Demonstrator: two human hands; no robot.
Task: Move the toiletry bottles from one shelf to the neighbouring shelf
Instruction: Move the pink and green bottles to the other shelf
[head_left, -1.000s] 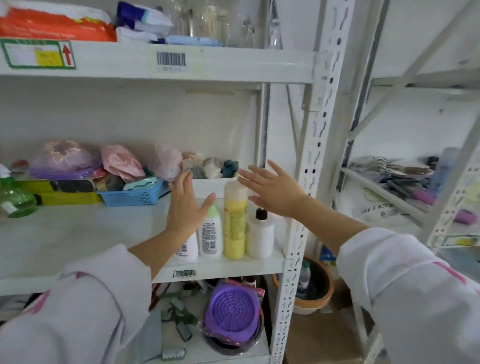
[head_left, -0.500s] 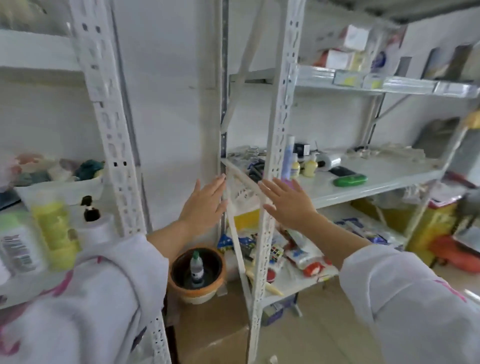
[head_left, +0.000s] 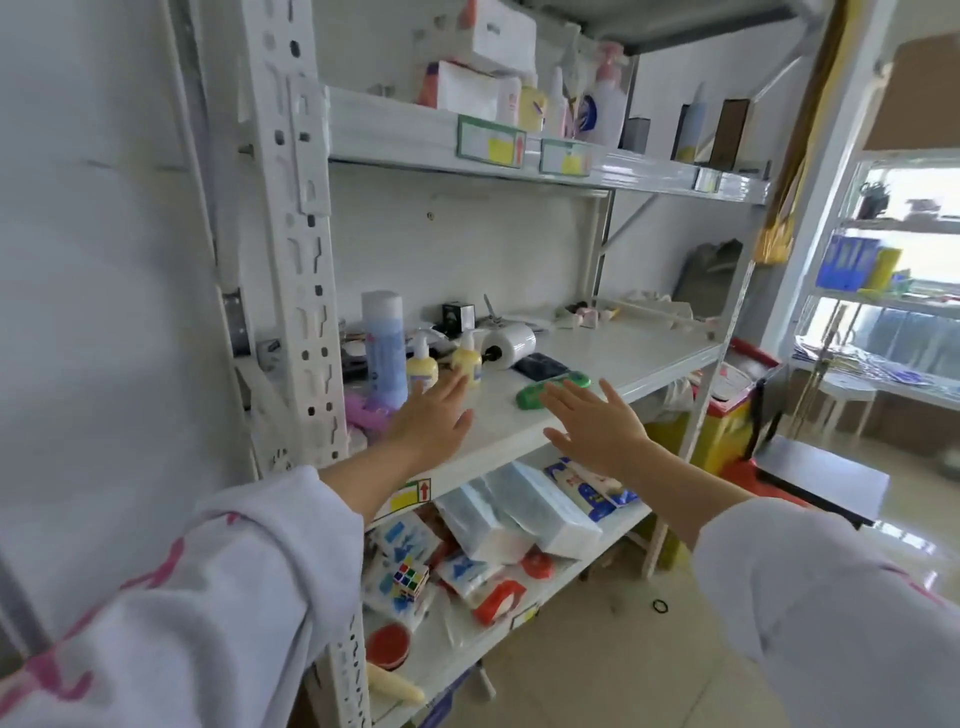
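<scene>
Both of your hands are held out flat over the front of the middle shelf (head_left: 613, 364), fingers straight and spread, grasping nothing. Your left hand (head_left: 434, 423) hovers just in front of the toiletry bottles at the shelf's left end: a tall blue bottle (head_left: 384, 345) standing upright by the perforated upright post (head_left: 296, 234), and two small yellow pump bottles (head_left: 422, 366), the second one (head_left: 467, 358) just beyond your fingertips. Whether your fingers touch it, you cannot tell from this view. Your right hand (head_left: 597, 423) is over the shelf edge, its fingertips near a green object (head_left: 535, 393) lying flat on the shelf. Behind that lie a dark flat item (head_left: 540, 365) and a white roll (head_left: 509, 343) on its side. More bottles (head_left: 602, 111) stand on the shelf above, and packets (head_left: 519, 514) crowd the shelf below.
</scene>
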